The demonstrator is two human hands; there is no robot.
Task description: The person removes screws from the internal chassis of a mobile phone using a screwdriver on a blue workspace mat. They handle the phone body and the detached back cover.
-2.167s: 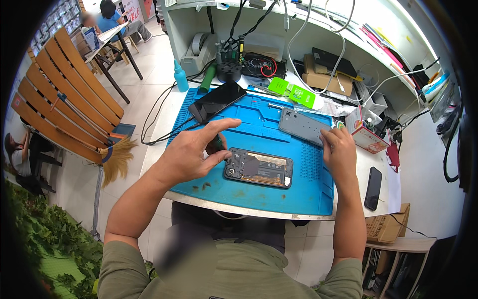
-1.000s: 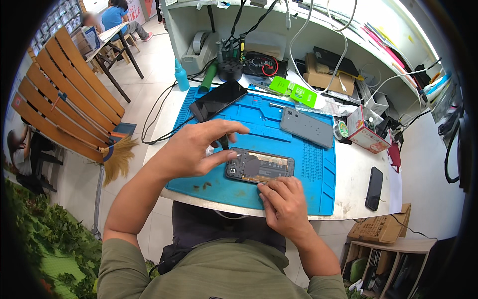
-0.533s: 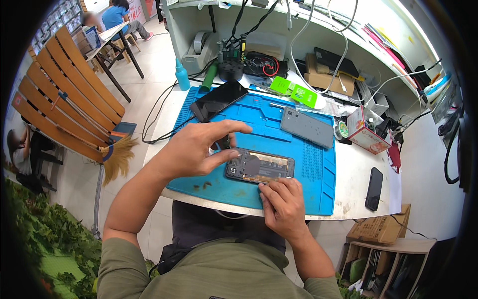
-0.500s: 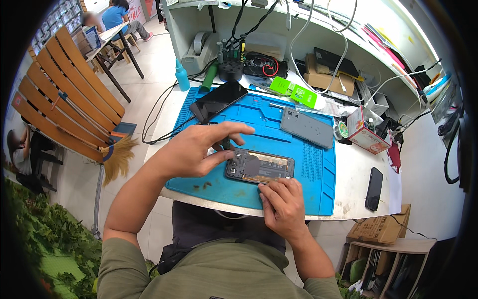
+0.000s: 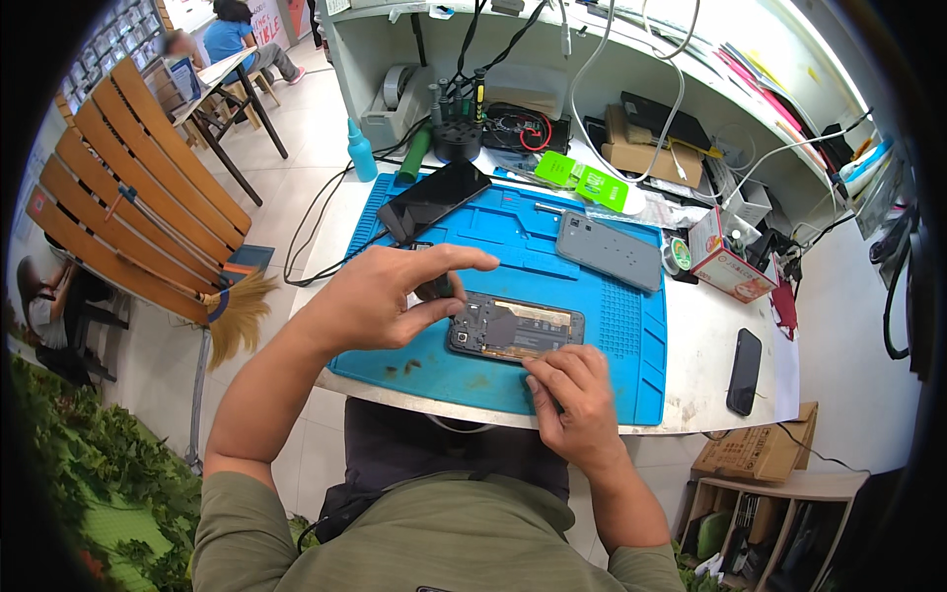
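Note:
An opened phone (image 5: 516, 326) with battery and inner parts exposed lies on the blue silicone mat (image 5: 621, 385). My left hand (image 5: 390, 296) is over its left end, index finger stretched out, other fingers closed round a dark screwdriver (image 5: 439, 288), largely hidden by the hand. My right hand (image 5: 572, 405) is at the lower right edge of the phone, fingers curled together at that edge; whether anything small is between them is hidden. A grey back cover (image 5: 607, 250) lies at the mat's upper right. A black phone (image 5: 434, 200) lies at its upper left.
A blue bottle (image 5: 359, 153), tool holder (image 5: 456, 140), green packets (image 5: 582, 183), solder spool (image 5: 677, 257) and box (image 5: 730, 261) surround the mat. Another phone (image 5: 744, 372) lies right. Cables hang from the shelf. A wooden chair (image 5: 148, 197) and people sit left.
My right hand left the grey back cover, now lying on the mat, and came down to the opened phone's lower edge, lately shifting slightly right. My left hand stays over the phone's left end.

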